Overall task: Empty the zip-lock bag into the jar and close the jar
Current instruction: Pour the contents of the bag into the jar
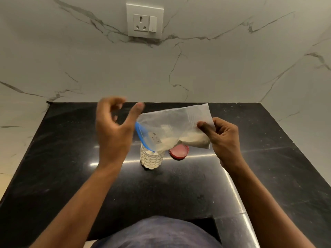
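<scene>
A clear zip-lock bag [172,126] with a blue zip strip hangs tilted over the small clear jar [151,159], its open mouth pointing down into the jar's top. White powder lies in the bag's lower part, and the jar is largely filled with white powder. My right hand [223,138] pinches the bag's raised bottom corner. To the left of the bag's mouth, my left hand [114,129] is lifted with its fingers loosely spread and blurred, holding nothing. The red lid [179,152] lies on the counter just right of the jar, partly hidden behind the bag.
The jar and lid stand on a black stone counter [71,176] that runs to a marble wall at the back and both sides. A white socket with a switch [145,20] is on the back wall. My torso is at the counter's near edge.
</scene>
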`<action>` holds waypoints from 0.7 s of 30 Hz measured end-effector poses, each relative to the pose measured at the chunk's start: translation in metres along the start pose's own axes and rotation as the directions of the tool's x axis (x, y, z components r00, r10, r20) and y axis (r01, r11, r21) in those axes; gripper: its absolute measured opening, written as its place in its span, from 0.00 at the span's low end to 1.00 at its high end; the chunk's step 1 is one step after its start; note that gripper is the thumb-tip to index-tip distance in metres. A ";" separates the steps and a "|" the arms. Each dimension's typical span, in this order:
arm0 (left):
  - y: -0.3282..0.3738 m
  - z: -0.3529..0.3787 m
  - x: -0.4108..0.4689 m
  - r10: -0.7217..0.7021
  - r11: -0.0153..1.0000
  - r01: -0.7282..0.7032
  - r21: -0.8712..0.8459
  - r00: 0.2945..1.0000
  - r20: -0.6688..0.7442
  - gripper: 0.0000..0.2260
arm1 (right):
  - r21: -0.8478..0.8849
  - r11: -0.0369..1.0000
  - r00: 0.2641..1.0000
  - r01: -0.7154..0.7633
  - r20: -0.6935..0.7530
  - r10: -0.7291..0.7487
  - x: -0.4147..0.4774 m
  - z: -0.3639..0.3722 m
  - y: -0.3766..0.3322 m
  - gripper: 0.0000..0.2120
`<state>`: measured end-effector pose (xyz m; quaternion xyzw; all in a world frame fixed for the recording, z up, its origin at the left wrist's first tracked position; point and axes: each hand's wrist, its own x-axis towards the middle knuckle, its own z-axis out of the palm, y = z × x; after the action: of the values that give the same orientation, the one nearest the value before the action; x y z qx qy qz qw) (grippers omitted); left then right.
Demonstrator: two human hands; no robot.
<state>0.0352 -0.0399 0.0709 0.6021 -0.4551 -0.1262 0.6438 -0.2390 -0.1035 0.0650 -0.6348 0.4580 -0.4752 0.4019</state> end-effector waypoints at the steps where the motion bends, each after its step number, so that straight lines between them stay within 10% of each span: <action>1: -0.014 -0.007 -0.010 -0.133 0.990 0.132 -0.044 0.991 -0.016 0.19 | 0.000 1.000 1.000 0.001 -0.010 -0.001 0.000 0.001 0.002 0.08; 5: -0.054 -0.002 -0.043 -0.495 0.805 0.570 -0.165 0.799 0.342 0.19 | 0.023 1.000 0.999 -0.003 -0.046 0.004 -0.001 0.006 0.001 0.11; 21: -0.070 0.008 -0.019 -0.292 0.887 0.421 -0.190 0.830 0.475 0.08 | -0.063 0.992 0.993 0.112 -0.020 -0.113 0.003 0.007 -0.013 0.04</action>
<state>0.0454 -0.0487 -0.0011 0.5337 -0.4416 -0.4407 0.5710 -0.2292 -0.1022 0.0763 -0.6660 0.4405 -0.4903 0.3493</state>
